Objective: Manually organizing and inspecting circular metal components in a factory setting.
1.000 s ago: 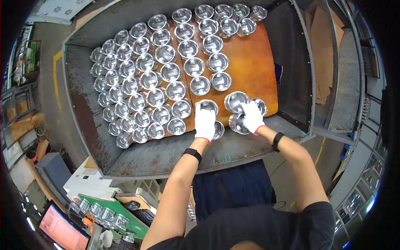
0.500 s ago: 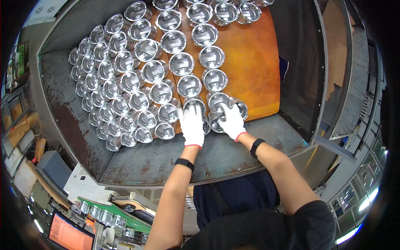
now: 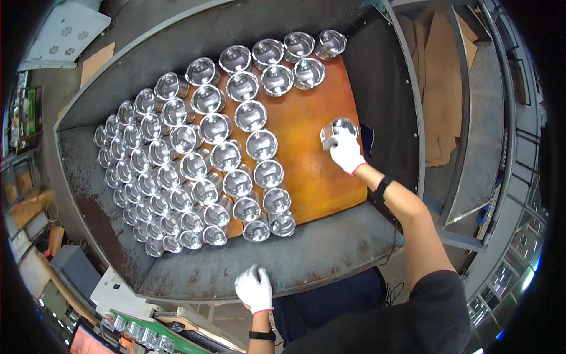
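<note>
Rows of shiny, cup-like metal pistons [image 3: 226, 155] stand on an orange-brown sheet [image 3: 306, 177] inside a large grey metal bin. My right hand [image 3: 346, 154], in a white glove, grips one separate piston [image 3: 342, 125] at the right side of the sheet. Its fingers lie over the near edge of that piston, and part of them is hidden. My left hand [image 3: 254, 289], gloved too, is over the bin's front rim with its fingers loosely bent and apart. Nothing shows in it. Nearest to it is the piston [image 3: 256, 230] at the near end of a row.
The bin's front wall [image 3: 206, 262] and dark right wall [image 3: 389, 106] slope around the sheet. Outside on the right is a metal frame [image 3: 466, 118] with cardboard [image 3: 436, 94] inside. More pistons [image 3: 144, 336] stand on a green surface at the lower left.
My left hand has drawn back from the pistons to the front rim. My right hand has moved from the near end of the rows to the separate piston at the right. The view has shifted.
</note>
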Demonstrator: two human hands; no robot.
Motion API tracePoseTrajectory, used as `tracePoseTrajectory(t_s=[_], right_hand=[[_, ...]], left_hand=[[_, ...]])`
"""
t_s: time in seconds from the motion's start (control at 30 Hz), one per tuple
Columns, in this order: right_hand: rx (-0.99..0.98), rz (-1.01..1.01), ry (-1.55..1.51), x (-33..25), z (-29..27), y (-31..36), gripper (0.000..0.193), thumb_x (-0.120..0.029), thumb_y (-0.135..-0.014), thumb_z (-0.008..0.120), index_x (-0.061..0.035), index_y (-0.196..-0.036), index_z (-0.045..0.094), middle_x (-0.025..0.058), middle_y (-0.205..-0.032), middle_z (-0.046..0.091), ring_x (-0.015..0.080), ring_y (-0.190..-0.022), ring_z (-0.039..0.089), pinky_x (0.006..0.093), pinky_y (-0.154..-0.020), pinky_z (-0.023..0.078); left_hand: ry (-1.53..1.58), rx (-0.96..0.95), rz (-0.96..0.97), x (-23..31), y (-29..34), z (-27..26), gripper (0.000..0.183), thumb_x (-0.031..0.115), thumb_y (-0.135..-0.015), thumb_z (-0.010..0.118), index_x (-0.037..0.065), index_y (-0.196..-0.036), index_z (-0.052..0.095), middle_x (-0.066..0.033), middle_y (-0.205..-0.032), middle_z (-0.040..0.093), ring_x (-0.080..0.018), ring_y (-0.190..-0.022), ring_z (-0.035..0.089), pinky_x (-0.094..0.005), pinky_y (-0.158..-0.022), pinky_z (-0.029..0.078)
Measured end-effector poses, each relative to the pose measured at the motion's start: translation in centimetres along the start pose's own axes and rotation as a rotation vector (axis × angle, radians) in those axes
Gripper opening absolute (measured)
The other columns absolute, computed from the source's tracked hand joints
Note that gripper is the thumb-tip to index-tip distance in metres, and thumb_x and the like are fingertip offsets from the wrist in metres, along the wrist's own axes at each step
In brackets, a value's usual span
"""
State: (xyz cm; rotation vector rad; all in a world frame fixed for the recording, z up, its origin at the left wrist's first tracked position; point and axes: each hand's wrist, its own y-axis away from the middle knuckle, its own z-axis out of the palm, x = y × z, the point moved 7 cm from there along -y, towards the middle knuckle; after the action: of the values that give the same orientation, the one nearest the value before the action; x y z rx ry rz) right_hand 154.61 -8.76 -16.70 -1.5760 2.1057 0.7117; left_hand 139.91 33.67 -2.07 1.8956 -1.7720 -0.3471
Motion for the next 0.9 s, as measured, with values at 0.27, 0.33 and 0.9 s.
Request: tracePoseTrajectory(t_s=[0.27, 0.33, 0.9], right_hand=[[0.080, -0.186, 0.267, 4.9, -1.7, -12.7, 0.015, -0.004, -0.077, 0.057, -0.0093, -0.073, 0.070, 0.0149, -0.097, 0.065, 0.0363, -0.097, 0.060, 0.0439, -0.084, 0.049], [0.034, -0.149, 0.286, 5.5, -1.9, -14.8, 0.015, -0.004, -0.077, 0.056, -0.0089, -0.075, 0.070, 0.0148, -0.099, 0.065, 0.0363, -0.097, 0.061, 0.0442, -0.086, 0.049], [-0.860, -0.310, -0.079, -18.4, 1.3, 16.9, 0.038, -0.036, -0.086, 0.061, -0.0050, -0.105, 0.071, 0.0178, -0.108, 0.066, 0.0386, -0.105, 0.062, 0.0474, -0.092, 0.050]], left_hand=[[0.007, 0.130, 0.017, 0.1, 0.2, -0.8, 0.019, 0.014, -0.083, 0.066, 0.000, -0.095, 0.071, -0.0164, -0.092, 0.071, -0.0336, -0.087, 0.066, -0.0459, -0.092, 0.047], [0.002, 0.125, 0.015, -0.1, 0.1, -0.6, 0.018, 0.014, -0.083, 0.066, 0.000, -0.094, 0.071, -0.0164, -0.091, 0.071, -0.0335, -0.086, 0.066, -0.0459, -0.092, 0.047], [0.072, 0.317, 0.018, -0.5, 2.0, -1.8, 0.019, 0.020, -0.083, 0.064, 0.006, -0.094, 0.072, -0.0111, -0.088, 0.071, -0.0292, -0.086, 0.065, -0.0425, -0.091, 0.047]])
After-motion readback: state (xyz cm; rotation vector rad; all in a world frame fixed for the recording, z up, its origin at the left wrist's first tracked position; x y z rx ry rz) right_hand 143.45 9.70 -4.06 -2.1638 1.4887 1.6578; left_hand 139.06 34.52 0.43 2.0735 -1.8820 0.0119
